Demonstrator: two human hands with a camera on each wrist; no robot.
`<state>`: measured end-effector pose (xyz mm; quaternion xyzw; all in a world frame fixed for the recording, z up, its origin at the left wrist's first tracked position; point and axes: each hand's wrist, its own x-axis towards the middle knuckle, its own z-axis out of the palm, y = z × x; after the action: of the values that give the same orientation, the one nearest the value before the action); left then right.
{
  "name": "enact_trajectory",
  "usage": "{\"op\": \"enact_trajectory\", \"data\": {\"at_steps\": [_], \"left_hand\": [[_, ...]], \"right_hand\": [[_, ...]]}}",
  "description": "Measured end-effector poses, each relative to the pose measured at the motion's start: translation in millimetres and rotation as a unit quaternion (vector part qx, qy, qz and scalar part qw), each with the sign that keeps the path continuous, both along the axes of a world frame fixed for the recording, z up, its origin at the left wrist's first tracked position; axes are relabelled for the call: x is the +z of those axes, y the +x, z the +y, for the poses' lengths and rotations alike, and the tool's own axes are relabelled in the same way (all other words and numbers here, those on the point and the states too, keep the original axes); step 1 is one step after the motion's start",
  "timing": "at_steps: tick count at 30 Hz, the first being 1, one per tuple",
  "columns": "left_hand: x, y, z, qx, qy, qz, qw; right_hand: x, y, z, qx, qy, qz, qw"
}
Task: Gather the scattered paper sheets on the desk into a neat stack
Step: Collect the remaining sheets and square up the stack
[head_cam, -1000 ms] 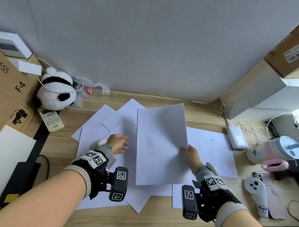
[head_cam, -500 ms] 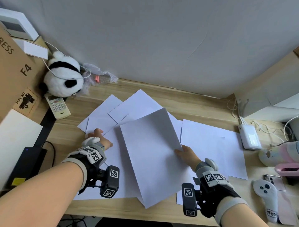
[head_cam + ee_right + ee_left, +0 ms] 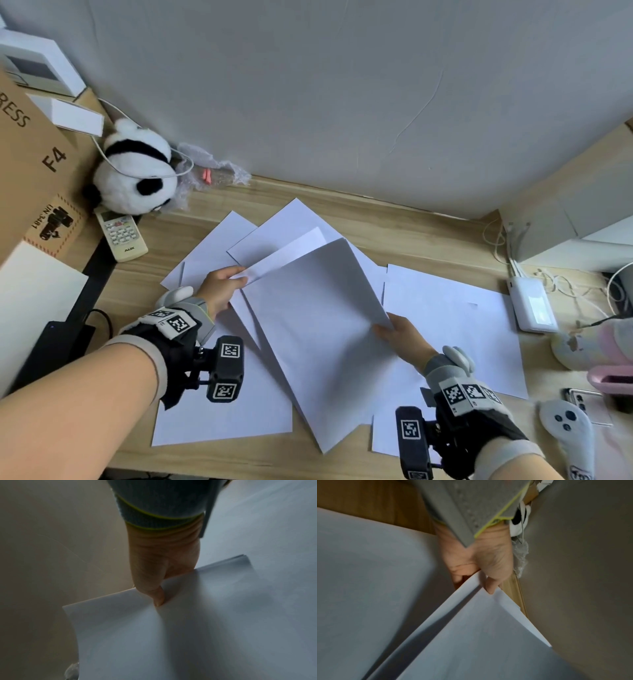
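Observation:
Several white paper sheets lie scattered and overlapping on the wooden desk point(image 3: 411, 236). My right hand point(image 3: 394, 334) pinches the right edge of a raised sheet point(image 3: 318, 329) that tilts over the pile; the right wrist view shows the thumb point(image 3: 158, 596) pressed on top of that sheet point(image 3: 188, 628). My left hand point(image 3: 222, 286) pinches the corner of another sheet point(image 3: 291, 250) lifted just behind it; in the left wrist view the left hand's point(image 3: 479, 574) fingers hold a thin bundle of paper point(image 3: 479, 628). More sheets lie flat at the right point(image 3: 452, 325) and the front left point(image 3: 219, 411).
A plush panda point(image 3: 133, 174) and a white remote point(image 3: 121, 236) sit at the back left beside a cardboard box point(image 3: 30, 161). At the right are a white power bank point(image 3: 532, 305) with cables, a game controller point(image 3: 568, 431) and a pink item point(image 3: 613, 380). A grey wall point(image 3: 342, 102) backs the desk.
The right hand has swung its raised sheet leftward and tilted it. The left hand, which lay on the pile, has taken hold of a sheet's corner and lifted it.

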<state>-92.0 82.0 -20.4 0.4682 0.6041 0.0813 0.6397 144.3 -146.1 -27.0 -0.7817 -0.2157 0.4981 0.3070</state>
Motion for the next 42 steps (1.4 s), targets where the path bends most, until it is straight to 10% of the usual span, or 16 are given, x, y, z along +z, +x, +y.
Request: {"op": "enact_trajectory", "data": {"at_steps": [5,21,32,38,42], "left_hand": [[-9.9,15.9,1.2,0.014,-0.047,-0.048,0.998],[-20.2,17.8,-5.0,0.103,-0.107,-0.124,0.981],[-24.9,35.1,-39.5,-0.078,-0.036,-0.021,0.996],[-24.7,29.6,-21.4,0.013,0.030,0.033,0.999],[-28.2,23.9,-16.2,0.039,0.005,0.026,0.999]], "right_hand": [[-14.7,2.8,16.8,-0.012,0.009,-0.121,0.993],[-13.7,-12.4,15.3,-0.096,0.076,-0.011,0.992],[-0.7,-17.4,12.8,-0.222,0.185,0.107,0.951],[-18.2,19.0,-42.0,-0.320,-0.092,-0.218,0.917],[-27.2,28.5,-95.5,-0.344,-0.257,-0.223,0.875]]}}
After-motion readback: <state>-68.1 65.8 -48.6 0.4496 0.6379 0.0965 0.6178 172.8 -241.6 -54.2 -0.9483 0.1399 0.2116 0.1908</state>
